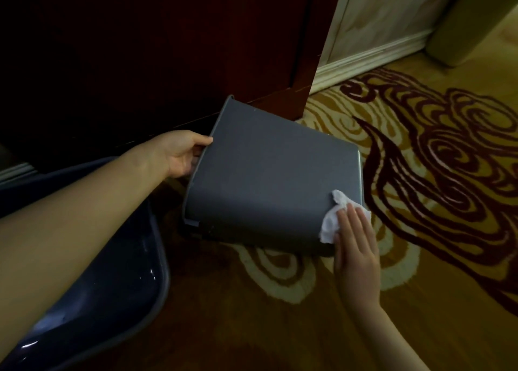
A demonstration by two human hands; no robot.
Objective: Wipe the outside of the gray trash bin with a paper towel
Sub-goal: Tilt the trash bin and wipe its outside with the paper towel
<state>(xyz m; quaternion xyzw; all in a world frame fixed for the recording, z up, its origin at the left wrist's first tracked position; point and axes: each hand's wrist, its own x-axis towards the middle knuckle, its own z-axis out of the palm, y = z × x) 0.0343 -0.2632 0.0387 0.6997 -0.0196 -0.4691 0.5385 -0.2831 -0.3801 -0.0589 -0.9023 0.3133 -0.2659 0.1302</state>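
L hand (pixel 182 153) grips rim of tipped gray trash bin (pixel 269 174); R hand (pixel 354 247) flat, fingers spread, pressing paper towel (pixel 335 219) on bin side.

gray trash bin (pixel 269 180): tipped on its side | paper towel (pixel 335 216): white, crumpled, against bin's base end

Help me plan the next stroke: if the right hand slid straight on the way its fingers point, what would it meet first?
Probably only more of the gray trash bin: the right hand lies flat on the paper towel with fingers pointing up along the wall. Beyond that looks like patterned carpet.
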